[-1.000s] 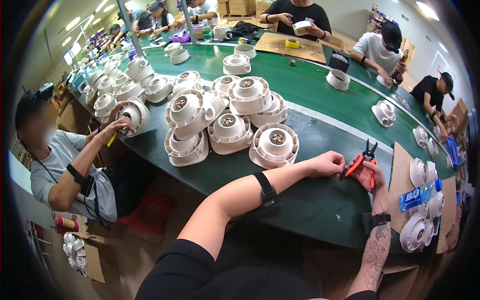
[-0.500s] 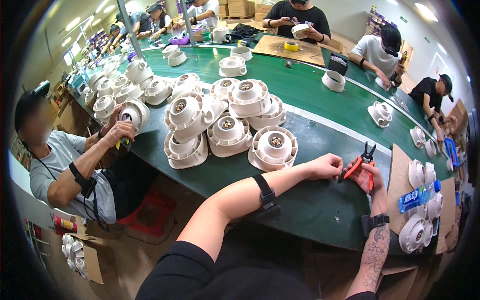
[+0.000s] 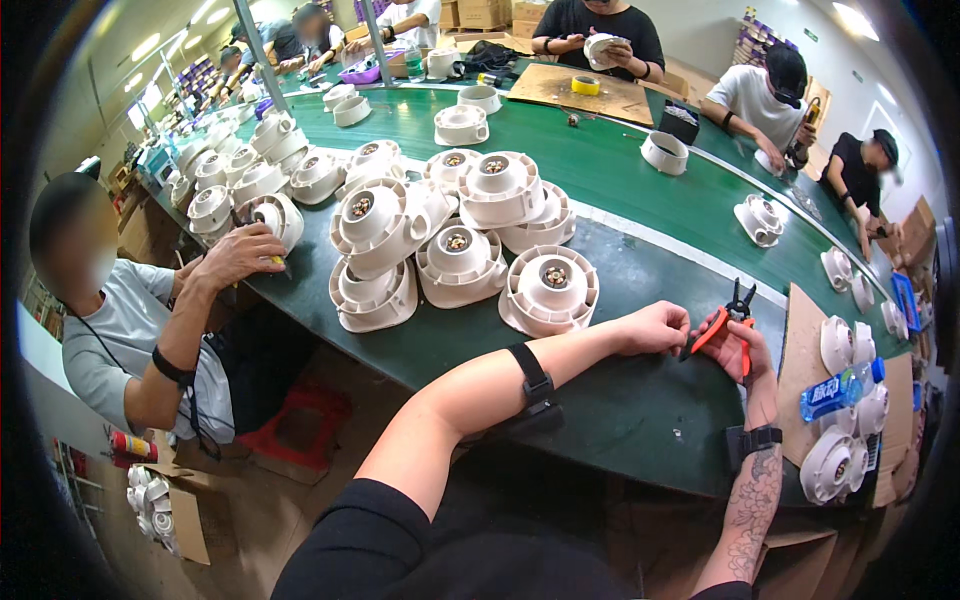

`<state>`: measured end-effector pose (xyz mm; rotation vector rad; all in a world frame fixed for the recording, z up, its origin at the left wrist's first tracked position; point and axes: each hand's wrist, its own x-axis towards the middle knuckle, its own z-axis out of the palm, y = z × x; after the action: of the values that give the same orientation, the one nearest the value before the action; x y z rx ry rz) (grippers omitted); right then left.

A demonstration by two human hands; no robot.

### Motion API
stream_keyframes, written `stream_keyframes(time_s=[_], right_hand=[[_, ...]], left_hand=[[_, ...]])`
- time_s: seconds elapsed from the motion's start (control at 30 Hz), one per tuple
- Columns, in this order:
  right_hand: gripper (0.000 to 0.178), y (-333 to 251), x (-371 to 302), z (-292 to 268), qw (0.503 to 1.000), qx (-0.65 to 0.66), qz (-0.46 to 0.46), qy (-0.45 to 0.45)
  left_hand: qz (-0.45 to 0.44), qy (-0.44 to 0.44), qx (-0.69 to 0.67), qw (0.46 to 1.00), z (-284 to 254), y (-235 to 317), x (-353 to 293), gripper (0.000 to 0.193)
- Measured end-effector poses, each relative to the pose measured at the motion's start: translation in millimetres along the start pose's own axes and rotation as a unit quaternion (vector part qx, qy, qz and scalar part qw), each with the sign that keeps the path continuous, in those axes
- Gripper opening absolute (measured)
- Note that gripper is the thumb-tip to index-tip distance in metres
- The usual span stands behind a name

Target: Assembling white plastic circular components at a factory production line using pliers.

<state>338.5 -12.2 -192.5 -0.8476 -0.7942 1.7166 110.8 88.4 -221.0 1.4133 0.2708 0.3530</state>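
My right hand point(image 3: 748, 350) is closed around wire strippers point(image 3: 712, 333) with red-orange handles, their black jaws pointing up and away from me, slightly parted. Beside the left handle, my left hand point(image 3: 657, 328) is closed with fingers pinched together. Whatever it may hold is hidden or too small to make out. The nearest white round housing point(image 3: 552, 285), with copper-coloured parts in its centre, rests on the dark table left of my hands. Behind and left of it, more such housings point(image 3: 370, 225) are stacked in a pile.
A green conveyor belt point(image 3: 590, 160) runs beyond the table, carrying scattered white parts. At right, cardboard point(image 3: 797, 350) bears a blue-labelled bottle point(image 3: 842, 390) and several housings. A co-worker point(image 3: 150, 320) sits at left working on a housing; others sit across the belt.
My hands and the wire strippers have barely moved. The left co-worker's hands and housing have shifted, and the person across the belt has turned a white part. Belt parts have drifted slightly left.
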Motion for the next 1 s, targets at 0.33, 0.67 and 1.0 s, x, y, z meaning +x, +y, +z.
stream_keyframes(time_s=[0.33,0.67,1.0], right_hand=[[0.03,1,4,-13,0.998,0.048,-0.012,-0.029],[0.038,-47,50,10,0.824,-0.529,-0.142,0.146],[0.045,-134,159,-102,0.416,-0.85,-0.015,0.323]], left_hand=[[-0.01,-0.015,-0.036,0.999,-5,-8,6,0.01],[-0.012,-0.011,-0.079,0.997,-5,-3,0,0.009],[-0.021,-0.02,-0.082,0.996,0,0,6,0.009]])
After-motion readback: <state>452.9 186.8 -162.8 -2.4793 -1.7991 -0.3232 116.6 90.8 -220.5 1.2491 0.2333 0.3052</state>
